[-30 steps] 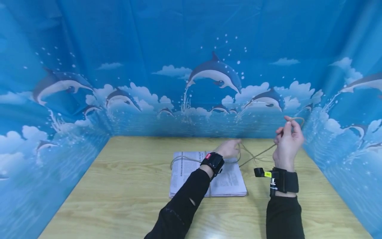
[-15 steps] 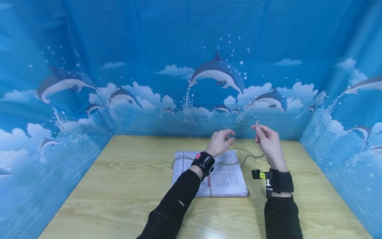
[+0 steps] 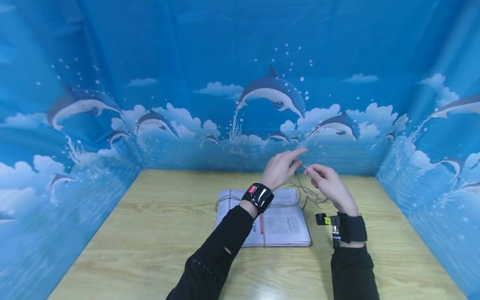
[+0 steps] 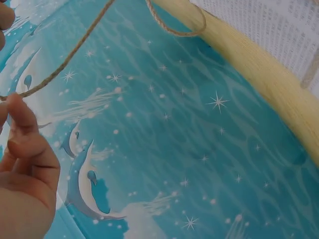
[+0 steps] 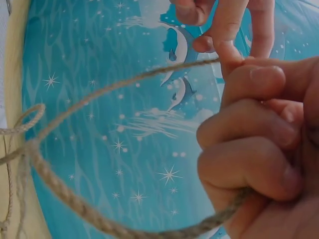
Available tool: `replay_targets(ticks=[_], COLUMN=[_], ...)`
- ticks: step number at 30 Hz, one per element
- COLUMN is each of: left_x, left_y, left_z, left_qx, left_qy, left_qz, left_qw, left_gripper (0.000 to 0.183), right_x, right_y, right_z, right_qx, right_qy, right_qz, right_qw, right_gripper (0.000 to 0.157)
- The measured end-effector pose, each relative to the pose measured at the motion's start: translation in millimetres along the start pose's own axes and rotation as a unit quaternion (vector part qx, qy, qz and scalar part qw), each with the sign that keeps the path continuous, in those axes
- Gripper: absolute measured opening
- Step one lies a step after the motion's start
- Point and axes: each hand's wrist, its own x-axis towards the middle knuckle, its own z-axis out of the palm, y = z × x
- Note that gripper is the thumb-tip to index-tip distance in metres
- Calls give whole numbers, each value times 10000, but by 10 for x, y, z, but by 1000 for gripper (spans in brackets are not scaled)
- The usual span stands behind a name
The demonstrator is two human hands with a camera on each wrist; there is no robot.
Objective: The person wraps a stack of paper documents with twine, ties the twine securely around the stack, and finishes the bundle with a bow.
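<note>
- Toward the far edge of the tabletop (image 3: 168,216), in the head view, your stack of printed sheets (image 3: 286,227) lies flat with cord (image 3: 264,240) across it both ways. A second ago your right hand (image 3: 330,183) was drawing cord out to the right; now it has come in beside your left hand (image 3: 279,171), above that edge. Your right grip pinches the cord; your left index finger is stretched out, and you cannot tell here whether that hand holds anything.
- In the left wrist view, one length of cord runs to your fingertips; a firm pinch cannot be made out.
- In the right wrist view, your curled fingers also hold a big slack loop, its lengths crossing near the tabletop's edge. With the tension gone, you seem to be passing an end across mid-tie; the knot looks unfinished.
</note>
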Motion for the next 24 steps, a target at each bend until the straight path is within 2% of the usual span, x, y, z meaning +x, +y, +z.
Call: replay_targets(ticks=[3,9,11,13,16,18,21,24], left_x=[3,24,36,50,62,62,51,30], left_y=[-15,-5,8,19,38,40,22,-12], left_z=[-3,-56,-94,-146,-266,-355,-473,-564], left_qx=[126,4,15,32,-9,74,392,832], left_qy=[-219,-968,-972,-699,-21,463,1139,1689], left_qz=[83,146,199,262,360,531,929,1343], left_qw=[9996,9952,9951,9972,9993,9975,9884,9729], left_gripper=[31,31,27,24,23,22,21,19], right_x=[1,1,-2,-8,-20,-23,-17,-4], right_y=[0,14,13,14,18,24,29,32], right_z=[0,-17,-23,-31,-42,-46,-36,-12], right_qx=[-87,-84,-79,-62,-6,83,143,77], right_qy=[-79,13,82,191,372,418,300,41], right_qz=[16,-82,-123,-184,-350,-459,-587,-658], right_qw=[9999,9999,9999,9996,9987,9980,9977,9978], right_gripper=[37,37,38,40,41,41,39,36])
